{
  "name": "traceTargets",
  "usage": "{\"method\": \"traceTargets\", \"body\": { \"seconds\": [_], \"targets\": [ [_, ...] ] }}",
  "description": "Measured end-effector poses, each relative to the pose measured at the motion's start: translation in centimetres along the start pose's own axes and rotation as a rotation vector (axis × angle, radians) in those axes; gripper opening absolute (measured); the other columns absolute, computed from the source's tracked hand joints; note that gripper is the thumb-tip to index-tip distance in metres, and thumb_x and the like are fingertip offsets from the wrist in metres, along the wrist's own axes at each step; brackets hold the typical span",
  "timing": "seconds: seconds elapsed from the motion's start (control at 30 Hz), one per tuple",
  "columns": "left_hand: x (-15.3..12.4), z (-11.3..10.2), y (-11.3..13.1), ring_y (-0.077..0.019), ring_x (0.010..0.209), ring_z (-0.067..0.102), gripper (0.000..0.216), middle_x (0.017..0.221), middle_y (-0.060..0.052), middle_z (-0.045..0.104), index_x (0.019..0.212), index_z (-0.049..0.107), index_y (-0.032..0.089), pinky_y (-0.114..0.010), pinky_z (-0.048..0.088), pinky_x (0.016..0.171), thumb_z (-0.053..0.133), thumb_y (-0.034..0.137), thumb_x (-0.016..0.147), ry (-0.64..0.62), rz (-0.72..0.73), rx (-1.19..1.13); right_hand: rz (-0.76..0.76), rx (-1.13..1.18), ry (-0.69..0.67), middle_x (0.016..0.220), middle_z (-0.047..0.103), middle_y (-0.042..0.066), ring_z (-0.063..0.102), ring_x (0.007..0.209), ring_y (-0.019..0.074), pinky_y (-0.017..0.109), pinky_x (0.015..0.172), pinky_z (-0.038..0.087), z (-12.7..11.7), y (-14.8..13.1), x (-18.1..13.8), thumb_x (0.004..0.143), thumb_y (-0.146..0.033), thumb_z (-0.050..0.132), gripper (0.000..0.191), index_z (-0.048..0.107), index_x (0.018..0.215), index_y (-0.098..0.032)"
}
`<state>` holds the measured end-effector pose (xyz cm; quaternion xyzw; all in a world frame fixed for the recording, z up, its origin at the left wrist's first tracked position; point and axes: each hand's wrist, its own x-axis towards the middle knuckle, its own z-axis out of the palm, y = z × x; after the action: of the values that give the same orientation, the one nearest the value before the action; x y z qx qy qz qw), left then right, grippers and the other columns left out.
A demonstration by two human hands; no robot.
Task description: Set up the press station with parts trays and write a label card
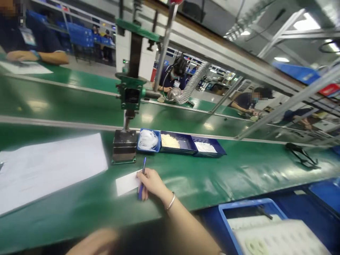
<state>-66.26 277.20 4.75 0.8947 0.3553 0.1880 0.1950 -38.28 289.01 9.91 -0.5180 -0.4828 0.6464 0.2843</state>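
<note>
My right hand (151, 184) rests on the green table (212, 177), with a bracelet on its wrist. Its fingers are closed around a blue pen (142, 179) held nearly upright, tip down. The hand touches the right end of a small white paper slip (126, 183). My left hand (92, 242) shows at the bottom edge, near the table's front. It is smeared by motion, so its fingers cannot be made out.
A green hand press (130, 94) on a metal base block (124, 147) stands just behind the slip. Beside it are three blue trays (183, 143) of white parts. A large white sheet (50, 166) lies left. A blue crate (247, 209) with a white foam tray sits bottom right. People work across the conveyor.
</note>
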Motion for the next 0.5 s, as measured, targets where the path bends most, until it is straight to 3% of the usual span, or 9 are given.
{"method": "traceTargets", "body": {
  "seconds": [0.07,0.17,0.23,0.37,0.43,0.5],
  "targets": [
    [3.2,-0.3,-0.6,-0.0272,0.136,0.050,0.063,0.156,0.020,0.036,0.147,0.022,0.063,-0.045,0.055,0.101,0.047,0.050,0.091,0.042,-0.035,0.070,-0.101,0.121,-0.016,0.055,0.066,0.000,0.057,0.034,0.0177,0.021,0.026,0.041,-0.5,0.4,-0.5,0.085,-0.061,0.057,0.043,0.045,0.095,-0.021],
    [8.2,0.1,-0.9,-0.0370,0.143,0.038,0.081,0.163,-0.001,0.027,0.157,0.013,0.042,-0.060,0.044,0.110,0.056,0.049,0.089,0.074,-0.004,0.216,-0.205,0.217,0.020,0.056,0.067,0.001,0.057,0.033,0.0171,0.020,0.026,0.041,-2.7,-0.3,-1.3,0.080,-0.068,0.059,0.052,0.048,0.097,-0.019],
    [11.0,0.6,-1.0,-0.0381,0.143,0.037,0.088,0.162,-0.008,0.028,0.158,0.012,0.036,-0.062,0.041,0.110,0.061,0.050,0.087,0.033,0.099,0.292,-0.264,0.185,0.129,0.055,0.066,0.000,0.055,0.032,0.0154,0.019,0.026,0.038,-5.5,-2.0,-2.1,0.083,-0.065,0.058,0.050,0.052,0.099,-0.018],
    [15.1,0.7,-0.4,-0.0342,0.146,0.034,0.081,0.162,-0.008,0.029,0.158,0.018,0.034,-0.055,0.040,0.113,0.060,0.046,0.090,-0.053,0.191,0.299,-0.500,0.091,0.651,0.052,0.061,-0.003,0.044,0.029,0.0085,0.016,0.027,0.029,-13.3,-6.0,-3.2,0.091,-0.050,0.054,0.035,0.059,0.099,-0.016],
    [18.0,-0.3,0.8,-0.0327,0.146,0.035,0.068,0.161,-0.008,0.032,0.155,0.029,0.032,-0.053,0.040,0.114,0.054,0.042,0.094,-0.013,0.236,0.295,-0.635,0.114,0.921,0.051,0.058,-0.005,0.039,0.030,0.0068,0.016,0.029,0.027,-16.9,-6.9,-3.0,0.094,-0.049,0.052,0.034,0.059,0.098,-0.016],
    [22.7,-1.9,2.6,-0.0314,0.142,0.041,0.050,0.155,-0.011,0.044,0.147,0.045,0.025,-0.053,0.040,0.115,0.044,0.036,0.098,0.040,0.311,0.291,-0.697,0.159,1.090,0.051,0.056,-0.006,0.038,0.031,0.0071,0.018,0.031,0.028,-19.6,-6.8,-2.3,0.095,-0.050,0.049,0.035,0.058,0.098,-0.017]
  ]
}}
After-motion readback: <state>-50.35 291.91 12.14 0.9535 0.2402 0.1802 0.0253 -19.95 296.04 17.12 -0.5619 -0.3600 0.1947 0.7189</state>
